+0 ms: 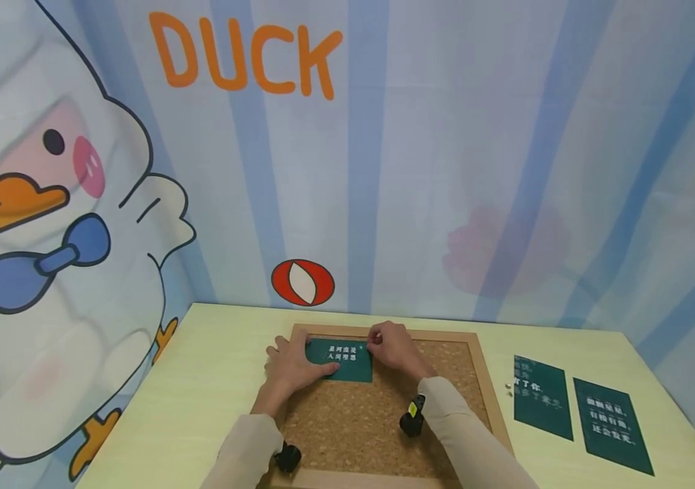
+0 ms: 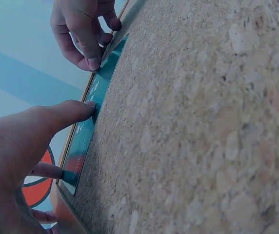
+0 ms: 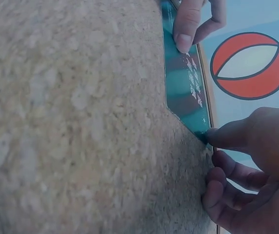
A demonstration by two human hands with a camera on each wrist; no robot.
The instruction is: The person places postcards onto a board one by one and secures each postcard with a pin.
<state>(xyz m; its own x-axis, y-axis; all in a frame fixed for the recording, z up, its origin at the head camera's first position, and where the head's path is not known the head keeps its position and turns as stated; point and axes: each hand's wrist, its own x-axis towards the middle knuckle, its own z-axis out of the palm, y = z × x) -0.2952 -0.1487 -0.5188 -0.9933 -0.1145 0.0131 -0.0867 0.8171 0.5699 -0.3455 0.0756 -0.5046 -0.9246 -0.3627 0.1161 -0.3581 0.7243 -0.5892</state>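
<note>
A dark green card [image 1: 352, 372] with white Chinese characters lies along the top of a wood-framed corkboard [image 1: 378, 428]. My left hand [image 1: 292, 365] spans the card's left part. Its thumb [image 2: 76, 111] presses on the card face, and another finger touches the left end. At the card's upper right corner is my right hand [image 1: 398, 348], the thumb [image 3: 234, 135] touching that corner and the other fingers bent at the frame. Whether something small sits under the right thumb is hidden.
Right of the board, two more green cards lie on the pale table: one nearer [image 1: 541, 401], one farther right [image 1: 613, 424]. Small whitish round pieces [image 1: 508, 386] are beside the frame. A printed curtain [image 1: 421, 170] hangs behind the table.
</note>
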